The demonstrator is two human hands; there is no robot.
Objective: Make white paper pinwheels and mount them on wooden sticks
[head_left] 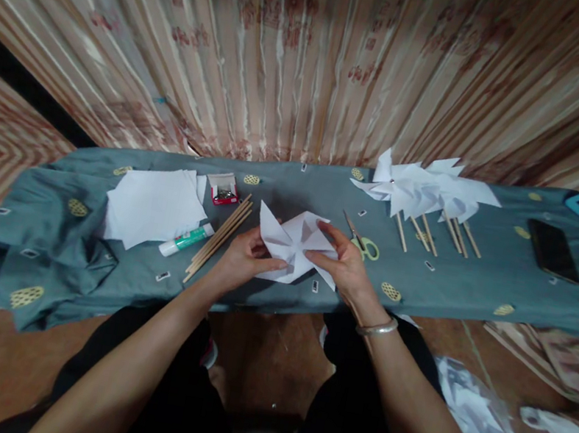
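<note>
Paper [293, 243], white and cut into pointed flaps, lies between my two hands at the near edge of the surface [480, 280], straight ahead of me. My left hand [245, 257] closes its grip on the sheet's near left side, fingers pinching toward the centre, while my right hand [345, 264] holds the right flap, thumb on top and fingers curled under. Both hands touch the sheet, about equally near; its longest point runs up and to the left, away from me. Just left of my left hand lies a bundle of wooden sticks [218, 238], slanted, then a glue stick [185, 239], a stack of white sheets [157, 204] and a small red box [223, 188]. Scissors [362, 240] lie just beyond my right hand. Farther right, finished pinwheels [429, 189] rest on their sticks, well apart from a dark phone [552, 250].
</note>
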